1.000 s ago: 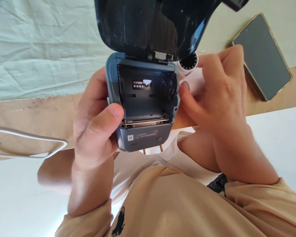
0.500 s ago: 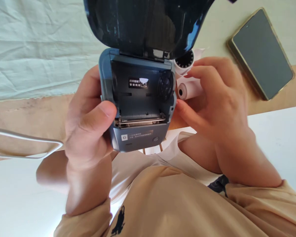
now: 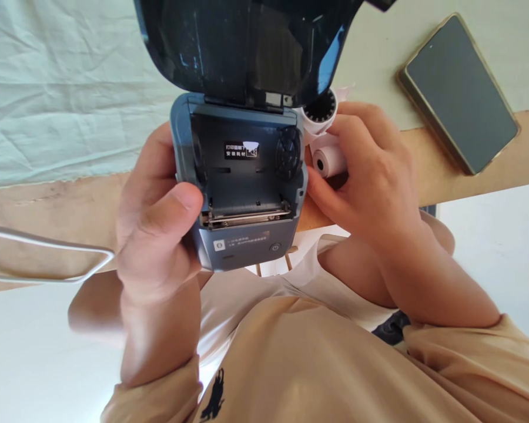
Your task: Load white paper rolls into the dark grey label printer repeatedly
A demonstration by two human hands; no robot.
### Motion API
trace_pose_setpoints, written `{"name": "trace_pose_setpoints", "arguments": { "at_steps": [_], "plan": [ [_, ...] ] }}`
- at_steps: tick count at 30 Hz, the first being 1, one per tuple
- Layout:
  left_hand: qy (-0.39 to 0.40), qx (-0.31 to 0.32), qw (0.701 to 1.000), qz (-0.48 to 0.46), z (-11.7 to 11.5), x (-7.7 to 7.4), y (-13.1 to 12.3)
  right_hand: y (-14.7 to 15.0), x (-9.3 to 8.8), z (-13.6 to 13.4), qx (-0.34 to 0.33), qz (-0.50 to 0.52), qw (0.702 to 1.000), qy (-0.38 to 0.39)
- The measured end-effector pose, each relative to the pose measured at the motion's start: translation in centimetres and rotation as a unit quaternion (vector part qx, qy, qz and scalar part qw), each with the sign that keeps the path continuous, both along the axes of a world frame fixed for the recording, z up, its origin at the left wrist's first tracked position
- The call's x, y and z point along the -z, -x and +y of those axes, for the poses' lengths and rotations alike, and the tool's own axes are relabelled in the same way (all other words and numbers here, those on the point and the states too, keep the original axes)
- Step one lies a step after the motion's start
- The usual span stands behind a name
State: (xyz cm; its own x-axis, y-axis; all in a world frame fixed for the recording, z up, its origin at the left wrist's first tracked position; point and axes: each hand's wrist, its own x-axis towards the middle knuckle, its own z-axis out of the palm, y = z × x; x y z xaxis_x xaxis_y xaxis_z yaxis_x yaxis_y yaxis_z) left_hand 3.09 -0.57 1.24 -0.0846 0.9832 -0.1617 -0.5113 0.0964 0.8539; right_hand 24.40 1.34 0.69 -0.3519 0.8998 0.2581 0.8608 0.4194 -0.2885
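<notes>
By the left hand (image 3: 156, 229), closed with thumb on the rim, a grey-blue printer (image 3: 242, 244) is held above the table edge (image 3: 436, 161), black lid (image 3: 247, 50) raised. The right hand (image 3: 374, 173) is half-curled at a black-cored roll (image 3: 318, 126) and smaller white roll (image 3: 336, 160) beside the printer; whether either is gripped can't be told. A phone (image 3: 462, 94) is seen to the right, a white cable (image 3: 77, 247) left.
</notes>
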Motion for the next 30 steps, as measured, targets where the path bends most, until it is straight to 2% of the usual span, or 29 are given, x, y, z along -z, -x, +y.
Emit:
{"name": "trace_pose_setpoints", "arguments": {
  "at_steps": [5,7,8,11,18,24,27,30],
  "plan": [
    [-0.027,0.061,0.995,0.076,0.7,0.7,1.3,-1.0,-0.6,-0.2,-0.008,0.003,0.998,-0.063],
    [-0.032,0.077,0.995,0.056,0.6,0.7,1.4,-1.0,-0.5,-0.3,-0.002,0.02,0.998,-0.057],
    [-0.01,0.084,0.995,0.043,0.4,0.6,1.3,-0.8,-0.4,-0.4,-0.003,0.028,0.998,-0.05],
    [-0.007,0.037,0.998,0.054,0.0,0.3,0.8,-0.1,0.0,-0.5,-0.005,0.038,0.999,-0.018],
    [-0.018,0.042,0.998,0.051,0.5,0.8,0.7,0.0,0.3,-0.5,-0.008,0.03,1.0,-0.002],
    [-0.005,0.027,0.999,0.036,-0.1,0.4,0.6,-1.8,-1.0,-0.5,-0.058,-0.013,0.998,-0.001],
    [-0.019,0.025,0.999,0.041,0.0,0.3,0.7,-2.4,-1.8,-0.7,-0.051,-0.052,0.997,0.002],
    [0.0,0.043,0.999,0.03,0.4,0.2,0.7,-2.7,-2.1,-0.8,-0.057,-0.086,0.995,0.003]
  ]
}}
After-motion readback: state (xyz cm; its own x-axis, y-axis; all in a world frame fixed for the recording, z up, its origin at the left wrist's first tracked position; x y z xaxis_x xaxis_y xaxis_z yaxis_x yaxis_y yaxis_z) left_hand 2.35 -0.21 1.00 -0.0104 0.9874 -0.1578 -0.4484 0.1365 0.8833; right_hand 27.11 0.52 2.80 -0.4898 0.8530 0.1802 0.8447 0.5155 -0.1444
